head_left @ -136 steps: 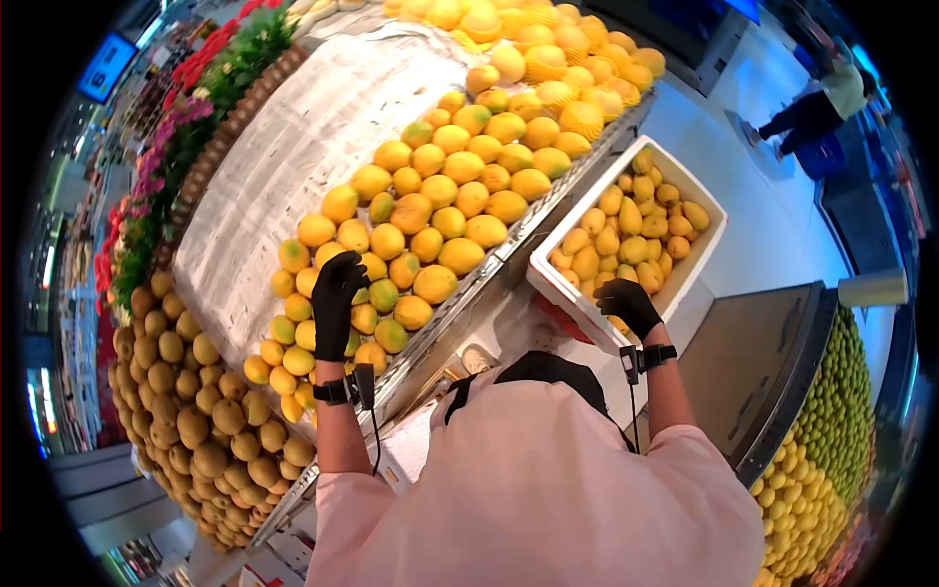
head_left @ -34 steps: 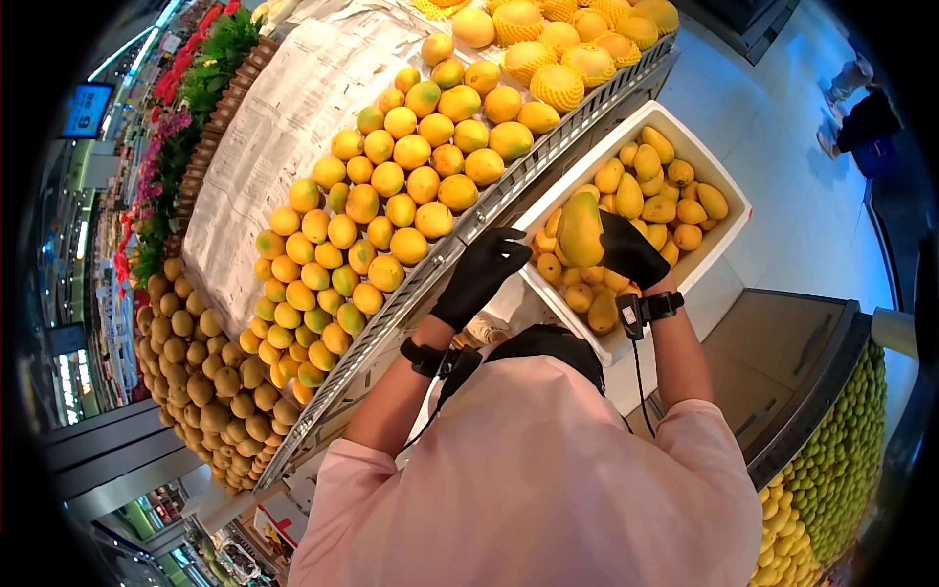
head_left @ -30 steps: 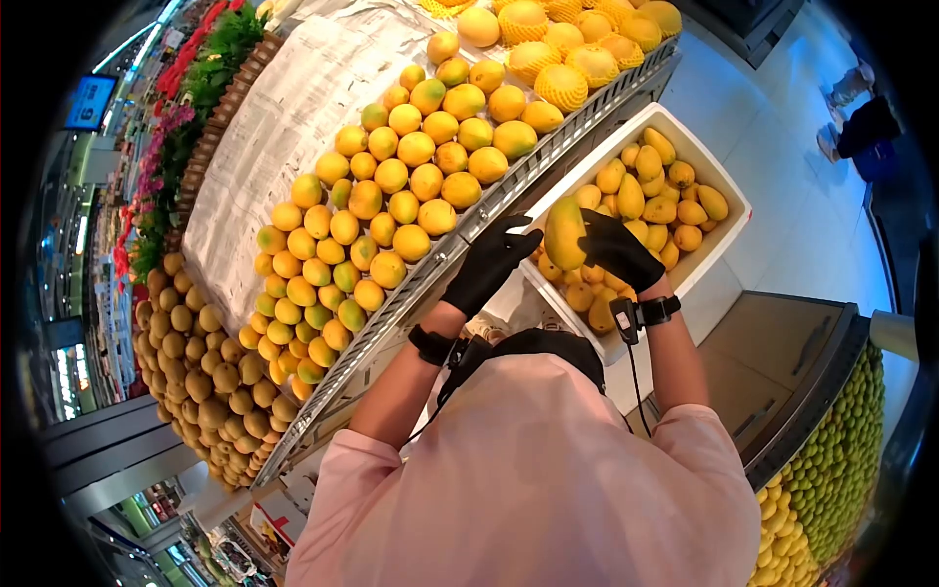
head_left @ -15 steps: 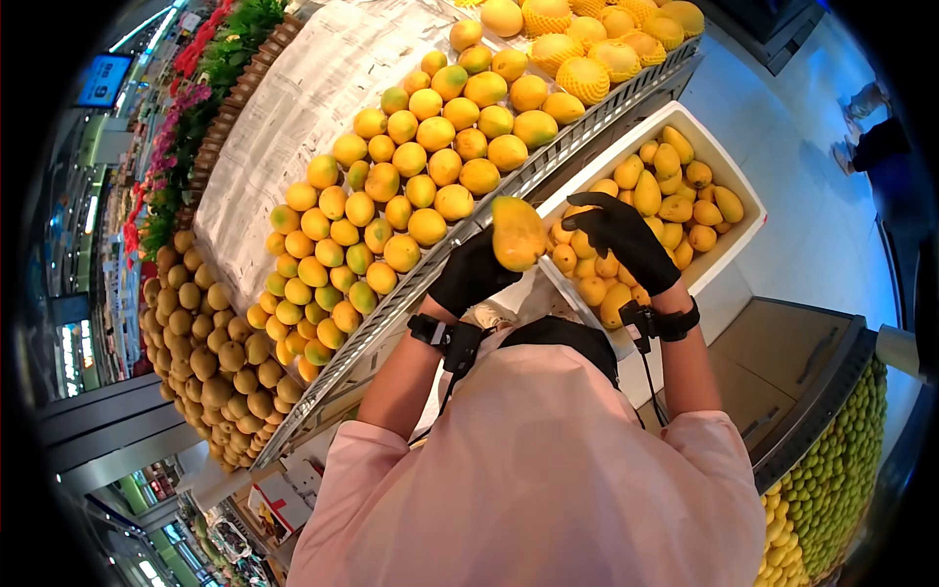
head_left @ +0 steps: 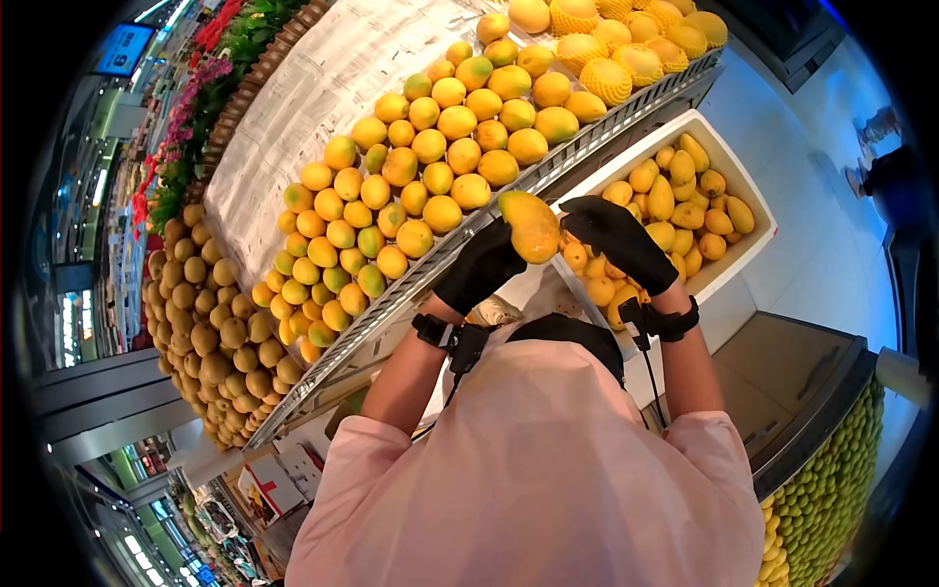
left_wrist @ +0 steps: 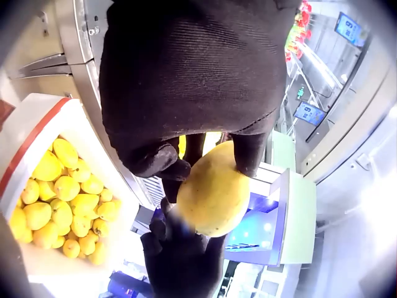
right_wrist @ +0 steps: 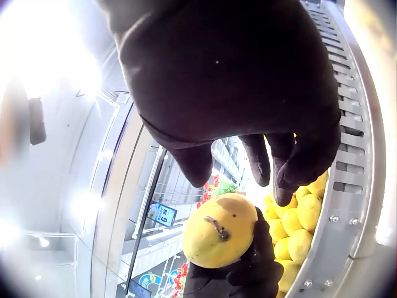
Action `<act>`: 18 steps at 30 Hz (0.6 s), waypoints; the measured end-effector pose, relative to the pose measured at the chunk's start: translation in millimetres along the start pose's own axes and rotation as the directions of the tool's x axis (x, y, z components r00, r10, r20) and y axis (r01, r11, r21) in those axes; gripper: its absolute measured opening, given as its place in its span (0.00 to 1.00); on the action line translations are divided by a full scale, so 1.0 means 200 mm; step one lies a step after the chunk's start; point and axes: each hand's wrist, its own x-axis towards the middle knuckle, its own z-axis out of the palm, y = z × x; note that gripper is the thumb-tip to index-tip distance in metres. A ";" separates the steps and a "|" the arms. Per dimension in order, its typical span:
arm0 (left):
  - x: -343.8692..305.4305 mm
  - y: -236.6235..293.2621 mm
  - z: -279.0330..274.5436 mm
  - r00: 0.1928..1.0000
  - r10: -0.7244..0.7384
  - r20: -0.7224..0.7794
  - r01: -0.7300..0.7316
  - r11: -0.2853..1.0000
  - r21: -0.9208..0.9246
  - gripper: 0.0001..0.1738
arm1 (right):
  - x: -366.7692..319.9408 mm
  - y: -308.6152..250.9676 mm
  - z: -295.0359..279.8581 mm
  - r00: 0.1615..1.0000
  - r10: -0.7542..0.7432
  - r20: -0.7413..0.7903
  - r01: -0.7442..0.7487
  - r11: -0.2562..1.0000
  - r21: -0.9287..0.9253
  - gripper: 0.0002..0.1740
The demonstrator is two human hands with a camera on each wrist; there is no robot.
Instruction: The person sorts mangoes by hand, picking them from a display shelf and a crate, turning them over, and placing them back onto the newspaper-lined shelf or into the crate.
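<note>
A single yellow-green mango (head_left: 531, 227) is gripped by the black-gloved left hand (head_left: 481, 266), above the gap between stand and box. In the left wrist view, this mango (left_wrist: 214, 191) lies between the thumb and fingers of the left hand (left_wrist: 195, 74). Just right of it, the gloved right hand (head_left: 621, 243) holds nothing, its fingers loosely bent. The right wrist view shows the right hand (right_wrist: 229, 74) with its fingertips apart from the mango (right_wrist: 220, 233), whose stem end faces that camera.
Rows of mangoes (head_left: 427, 147) lie on the display stand, edged by a metal rail (head_left: 587, 147). A white box (head_left: 763, 245) of mangoes stands at the right. Kiwifruit (head_left: 210, 338) are piled at the left, net-wrapped fruit (head_left: 606, 80) at the top, and green fruit (head_left: 831, 479) at lower right.
About a second ago the right hand held the mango above the box; now the left hand has it, further left. The right hand has let go, and the head view has shifted slightly.
</note>
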 end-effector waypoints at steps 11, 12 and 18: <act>-0.02 0.01 0.03 0.919 -0.393 0.025 0.282 0.612 -0.739 0.20 | 0.03 -0.03 0.10 0.993 -0.078 0.086 0.098 0.959 -0.265 0.42; -0.03 -0.07 0.02 0.928 -0.371 0.025 0.274 0.638 -0.720 0.20 | 0.04 -0.03 0.12 0.988 -0.118 0.100 0.142 0.948 -0.284 0.42; -0.15 -0.05 -0.07 0.944 -0.321 -0.074 0.237 0.817 -0.526 0.21 | 0.09 -0.08 0.24 0.978 -0.109 0.179 0.158 0.946 -0.282 0.42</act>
